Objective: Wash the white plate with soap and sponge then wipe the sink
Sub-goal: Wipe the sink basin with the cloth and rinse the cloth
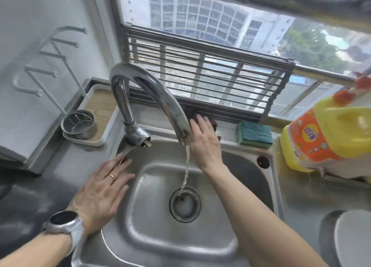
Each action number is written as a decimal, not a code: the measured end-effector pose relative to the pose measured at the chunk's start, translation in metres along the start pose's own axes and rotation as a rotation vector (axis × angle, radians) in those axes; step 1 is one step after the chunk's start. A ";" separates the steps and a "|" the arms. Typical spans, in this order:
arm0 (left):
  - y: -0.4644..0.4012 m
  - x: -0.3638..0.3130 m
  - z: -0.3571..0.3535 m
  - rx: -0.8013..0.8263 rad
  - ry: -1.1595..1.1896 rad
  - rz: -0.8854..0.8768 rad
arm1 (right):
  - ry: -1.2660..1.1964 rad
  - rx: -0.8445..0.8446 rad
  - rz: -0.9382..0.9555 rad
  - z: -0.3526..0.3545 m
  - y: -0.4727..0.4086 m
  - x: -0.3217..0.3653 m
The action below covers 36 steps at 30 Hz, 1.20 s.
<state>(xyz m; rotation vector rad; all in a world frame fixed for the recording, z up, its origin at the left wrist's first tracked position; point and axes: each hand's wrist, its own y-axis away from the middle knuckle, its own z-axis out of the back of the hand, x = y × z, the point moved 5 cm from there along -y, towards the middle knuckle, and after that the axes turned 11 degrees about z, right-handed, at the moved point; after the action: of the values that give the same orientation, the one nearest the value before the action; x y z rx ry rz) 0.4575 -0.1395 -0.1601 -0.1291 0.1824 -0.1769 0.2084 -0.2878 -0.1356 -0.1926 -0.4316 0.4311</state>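
Both hands are being held flat, gripping nothing: left hand [102, 188] at the steel sink's [152, 236] nine o'clock rim, right hand [204, 140] at twelve, beside running water [186, 166].

Water runs from the curved chrome faucet [148, 98] into the stainless steel sink [247, 166]. The left hand [102, 188] lies flat on its left rim; the right hand [204, 140] reaches far toward a dark object behind the spout. A green-and-yellow sponge [254, 134] sits right.

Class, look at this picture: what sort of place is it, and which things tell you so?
Most likely a home kitchen: a steel sink under a running tap, a sponge on the ledge, and a yellow detergent bottle beside it.
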 end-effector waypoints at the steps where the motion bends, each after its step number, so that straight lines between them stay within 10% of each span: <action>1: 0.000 0.000 -0.001 -0.005 0.003 -0.004 | 0.055 -0.027 -0.058 0.014 0.007 -0.014; 6: 0.001 0.001 -0.001 -0.008 0.000 -0.007 | 0.276 0.042 0.369 0.019 0.046 -0.004; 12: -0.001 -0.002 0.002 0.004 -0.010 -0.013 | 0.583 0.529 0.893 0.048 0.091 -0.063; 18: 0.002 -0.004 0.006 0.071 -0.022 0.014 | 0.597 0.681 0.577 0.068 0.148 -0.091; 23: 0.002 -0.007 0.008 0.107 -0.027 0.024 | 0.298 1.245 0.039 0.044 0.231 -0.036; 29: 0.003 -0.003 0.006 0.095 0.007 0.008 | -0.327 0.957 -0.289 0.039 0.235 0.056; 36: 0.004 -0.001 0.002 0.035 0.064 -0.018 | -0.525 0.616 0.036 0.010 0.206 0.152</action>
<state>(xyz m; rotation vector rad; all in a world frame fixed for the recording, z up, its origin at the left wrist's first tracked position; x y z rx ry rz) 0.4571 -0.1352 -0.1587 -0.0907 0.2422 -0.2020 0.2544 -0.0359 -0.1269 0.5235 -0.7856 0.6312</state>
